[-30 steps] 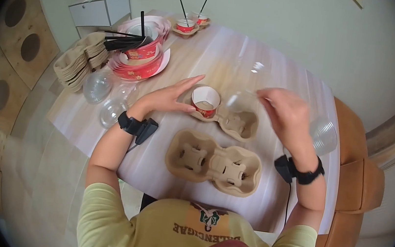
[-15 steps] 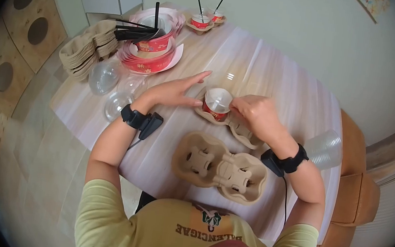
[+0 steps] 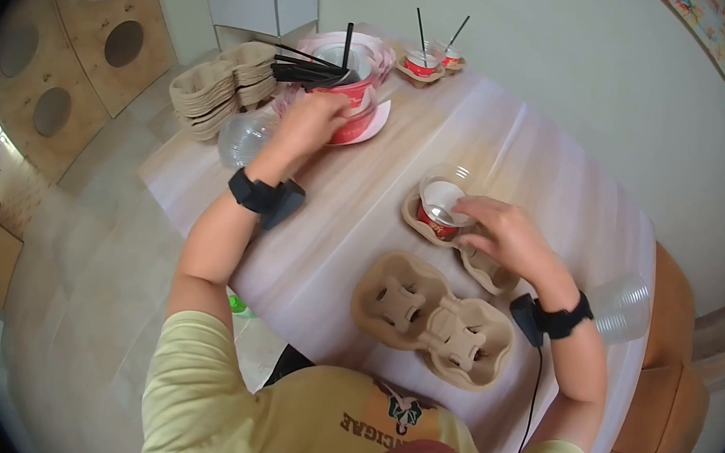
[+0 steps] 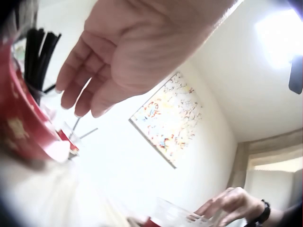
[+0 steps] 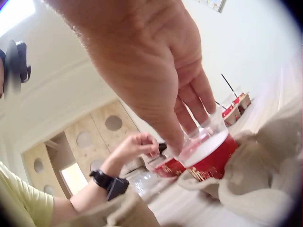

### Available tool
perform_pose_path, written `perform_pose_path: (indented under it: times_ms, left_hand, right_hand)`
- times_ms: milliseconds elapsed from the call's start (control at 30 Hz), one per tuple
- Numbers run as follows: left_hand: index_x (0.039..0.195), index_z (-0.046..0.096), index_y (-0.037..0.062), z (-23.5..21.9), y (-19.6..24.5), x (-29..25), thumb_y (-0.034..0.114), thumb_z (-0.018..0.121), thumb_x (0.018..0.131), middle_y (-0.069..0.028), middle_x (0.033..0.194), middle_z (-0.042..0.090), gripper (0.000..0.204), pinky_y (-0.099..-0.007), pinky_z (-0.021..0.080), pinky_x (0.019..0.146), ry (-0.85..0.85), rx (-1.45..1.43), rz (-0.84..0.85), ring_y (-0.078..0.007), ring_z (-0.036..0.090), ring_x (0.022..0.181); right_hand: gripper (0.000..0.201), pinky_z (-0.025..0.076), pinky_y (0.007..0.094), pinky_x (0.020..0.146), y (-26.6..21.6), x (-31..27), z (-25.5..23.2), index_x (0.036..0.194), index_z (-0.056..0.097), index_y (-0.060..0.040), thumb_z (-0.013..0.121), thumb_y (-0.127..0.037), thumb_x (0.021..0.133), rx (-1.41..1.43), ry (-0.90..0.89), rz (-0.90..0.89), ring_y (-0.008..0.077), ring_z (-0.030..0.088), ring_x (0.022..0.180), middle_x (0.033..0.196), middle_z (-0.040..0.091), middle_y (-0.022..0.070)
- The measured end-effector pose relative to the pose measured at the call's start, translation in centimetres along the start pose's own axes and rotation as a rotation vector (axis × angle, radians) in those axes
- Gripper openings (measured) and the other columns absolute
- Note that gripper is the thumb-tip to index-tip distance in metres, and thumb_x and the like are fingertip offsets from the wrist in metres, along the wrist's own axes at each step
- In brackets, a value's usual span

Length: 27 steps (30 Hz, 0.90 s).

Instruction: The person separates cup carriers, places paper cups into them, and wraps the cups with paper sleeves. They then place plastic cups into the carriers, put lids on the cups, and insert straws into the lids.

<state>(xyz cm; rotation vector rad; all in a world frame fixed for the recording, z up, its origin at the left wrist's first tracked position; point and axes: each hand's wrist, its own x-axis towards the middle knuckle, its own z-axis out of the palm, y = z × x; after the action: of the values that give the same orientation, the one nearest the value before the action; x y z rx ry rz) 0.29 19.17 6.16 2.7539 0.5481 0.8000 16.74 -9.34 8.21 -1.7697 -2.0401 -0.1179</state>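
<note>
My right hand is at the clear plastic cup, fingers fairly straight and close to its side. That cup stands inside a red paper cup sleeve, which sits in the left pocket of a cardboard cup carrier. In the right wrist view the thumb and fingers hang around the clear cup's rim. My left hand is over by the red paper sleeves, below the bunch of black straws. Its fingers are slightly bent with nothing between them in the left wrist view.
A second cup carrier lies nearer my body. Carriers are stacked at the left, beside clear domed lids. Nested clear cups lie at the right edge. Two cups with straws stand in a carrier at the back.
My right hand has lowered the clear cup into the red sleeve and its fingers have loosened. The left hand has left the sleeve's side and moved up-left to the red sleeves.
</note>
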Motion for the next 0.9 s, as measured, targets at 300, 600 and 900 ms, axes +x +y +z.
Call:
perform_pose_path:
  times_ms: [300, 600, 900]
  left_hand:
    - [0.093, 0.060, 0.0084, -3.4, -2.2, -4.5, 0.012, 0.066, 0.067, -0.0107, 0.099, 0.058, 0.027, -0.0383, 0.047, 0.067, -0.124, 0.209, 0.129, -0.0302, 0.058, 0.083]
    - [0.088, 0.064, 0.0120, -1.6, -1.4, -2.3, 0.014, 0.064, 0.069, -0.0124, 0.075, 0.063, 0.019, -0.0391, 0.048, 0.063, -0.217, 0.449, 0.071, -0.0292, 0.061, 0.072]
    - [0.081, 0.065, 0.0103, 1.2, -2.6, -3.2, 0.014, 0.054, 0.074, -0.0123, 0.076, 0.063, 0.014, -0.0408, 0.049, 0.064, -0.252, 0.437, 0.068, -0.0293, 0.062, 0.074]
  right_hand:
    - [0.037, 0.047, 0.0338, 0.077, -5.2, -5.4, -6.2, 0.103, 0.058, -0.0013, 0.069, -0.013, 0.070, 0.233, -0.008, 0.265, 0.0318, 0.059, 0.089, 0.097, 0.062, 0.0141]
    - [0.028, 0.046, 0.0296, 0.078, -5.4, -8.6, -6.3, 0.100, 0.060, 0.0005, 0.064, -0.006, 0.073, 0.549, 0.120, 0.346, 0.0219, 0.062, 0.088, 0.092, 0.065, 0.0120]
    - [0.026, 0.046, 0.0277, 0.078, -4.4, -8.8, -4.7, 0.101, 0.060, 0.0020, 0.060, -0.004, 0.076, 0.761, 0.107, 0.442, 0.0164, 0.061, 0.087, 0.090, 0.065, 0.0094]
